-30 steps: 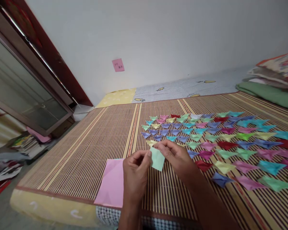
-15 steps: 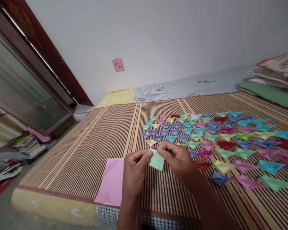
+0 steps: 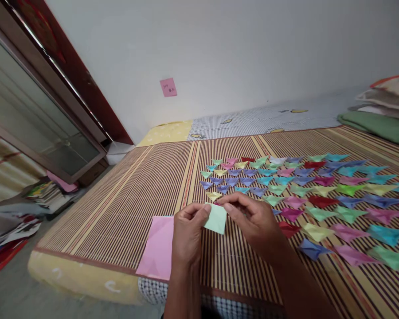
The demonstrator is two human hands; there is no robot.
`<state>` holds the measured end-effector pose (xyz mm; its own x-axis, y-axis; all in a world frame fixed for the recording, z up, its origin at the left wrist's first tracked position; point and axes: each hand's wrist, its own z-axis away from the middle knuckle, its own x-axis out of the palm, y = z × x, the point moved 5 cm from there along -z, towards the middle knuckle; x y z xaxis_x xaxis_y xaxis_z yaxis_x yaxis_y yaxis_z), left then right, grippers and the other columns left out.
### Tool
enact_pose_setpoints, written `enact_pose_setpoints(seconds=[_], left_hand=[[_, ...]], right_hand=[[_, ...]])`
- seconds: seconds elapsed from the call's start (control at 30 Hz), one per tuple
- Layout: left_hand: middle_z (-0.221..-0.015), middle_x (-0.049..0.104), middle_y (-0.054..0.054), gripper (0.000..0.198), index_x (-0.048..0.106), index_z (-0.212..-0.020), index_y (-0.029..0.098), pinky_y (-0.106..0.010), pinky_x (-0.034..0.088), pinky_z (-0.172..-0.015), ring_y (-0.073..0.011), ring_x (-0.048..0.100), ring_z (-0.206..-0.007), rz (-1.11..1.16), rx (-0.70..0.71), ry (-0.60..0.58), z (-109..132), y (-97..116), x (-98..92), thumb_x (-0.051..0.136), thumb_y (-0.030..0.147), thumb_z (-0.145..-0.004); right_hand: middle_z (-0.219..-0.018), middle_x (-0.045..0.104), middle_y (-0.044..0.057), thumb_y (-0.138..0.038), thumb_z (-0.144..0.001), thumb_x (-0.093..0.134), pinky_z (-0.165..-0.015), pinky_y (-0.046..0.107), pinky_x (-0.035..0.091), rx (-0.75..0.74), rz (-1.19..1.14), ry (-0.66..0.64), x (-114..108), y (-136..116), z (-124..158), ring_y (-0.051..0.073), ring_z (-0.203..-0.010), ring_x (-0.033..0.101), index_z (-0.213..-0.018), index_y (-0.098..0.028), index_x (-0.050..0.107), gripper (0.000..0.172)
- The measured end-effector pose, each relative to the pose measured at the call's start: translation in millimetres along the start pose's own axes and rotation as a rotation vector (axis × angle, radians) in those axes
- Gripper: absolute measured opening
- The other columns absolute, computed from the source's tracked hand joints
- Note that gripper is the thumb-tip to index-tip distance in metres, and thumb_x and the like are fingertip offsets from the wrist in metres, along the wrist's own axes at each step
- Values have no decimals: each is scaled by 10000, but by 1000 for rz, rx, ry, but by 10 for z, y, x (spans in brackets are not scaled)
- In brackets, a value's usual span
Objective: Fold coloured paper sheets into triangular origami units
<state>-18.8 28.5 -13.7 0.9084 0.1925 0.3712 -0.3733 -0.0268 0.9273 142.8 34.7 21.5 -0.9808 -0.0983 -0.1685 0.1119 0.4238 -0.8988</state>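
A small pale green square of paper (image 3: 216, 219), apparently folded, is held up above the mat. My left hand (image 3: 190, 228) pinches its upper left part between thumb and fingers. At its upper right corner is my right hand (image 3: 252, 221), with thumb and index finger a little apart beside the edge. Whether that thumb touches the paper I cannot tell. A pink sheet stack (image 3: 155, 248) lies on the mat left of my left hand. Beyond and right of my hands, many-coloured folded paper pieces (image 3: 320, 214) are laid out in rows.
A striped bamboo mat (image 3: 119, 208) covers the bed. Folded bedding (image 3: 375, 126) is piled at the far right. A pink note (image 3: 168, 87) is stuck on the wall. Books (image 3: 48, 195) lie at the left, below a glass-panelled cabinet door (image 3: 49, 106).
My right thumb and index finger have parted slightly at the green paper's corner. The paper has turned a little and lies flatter to view. The whole view has shifted slightly.
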Motion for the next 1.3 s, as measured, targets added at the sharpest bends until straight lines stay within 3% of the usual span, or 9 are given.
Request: enact_pose_setpoints(seconds=[0.13,0.3,0.5,0.77,1.13,1.3], left_hand=[[-564,674,8,326,738,-622,136,-206,455,-546,-99,580,-529,123,-71,45,-22,5,-2,972,347,-538],[-556,672,11,350,727,-611,133,-208,433,-524,-88,554,-501,128,-106,27,-39,-4,29,979,344,-491],[-512,628,30,375,707,-580,130,-195,386,-498,-69,509,-473,94,-110,42,-49,7,22,979,366,-476],[-493,609,27,368,687,-557,125,-203,353,-486,-67,463,-450,57,-142,-9,-25,-14,60,967,352,-479],[-500,586,36,335,676,-561,142,-222,356,-513,-77,450,-463,-5,-108,-40,-51,-39,67,932,356,-539],[-546,614,29,295,699,-605,142,-223,373,-552,-88,478,-512,-40,-63,-66,-40,-58,55,916,341,-609]], right_hand=[[-1076,724,36,-103,-913,577,-933,363,502,-140,38,-122,17,-85,6,203,-1054,668,-1042,-241,745,252],[-1148,706,48,-54,-864,592,-1000,410,504,-187,74,-178,63,-151,23,213,-1118,657,-1033,-257,752,310],[-1182,702,68,-84,-871,615,-992,443,523,-210,145,-208,41,-163,35,237,-1132,662,-1023,-246,746,257],[-1102,707,43,-105,-904,673,-943,369,511,-189,110,-191,1,-167,39,204,-1059,666,-991,-236,756,178],[-1010,661,49,-64,-931,576,-948,427,439,-296,227,-225,80,-140,59,232,-1021,592,-937,-246,753,254],[-879,609,33,-171,-982,592,-832,382,444,-254,252,-193,102,-124,58,224,-918,548,-805,-218,669,198]])
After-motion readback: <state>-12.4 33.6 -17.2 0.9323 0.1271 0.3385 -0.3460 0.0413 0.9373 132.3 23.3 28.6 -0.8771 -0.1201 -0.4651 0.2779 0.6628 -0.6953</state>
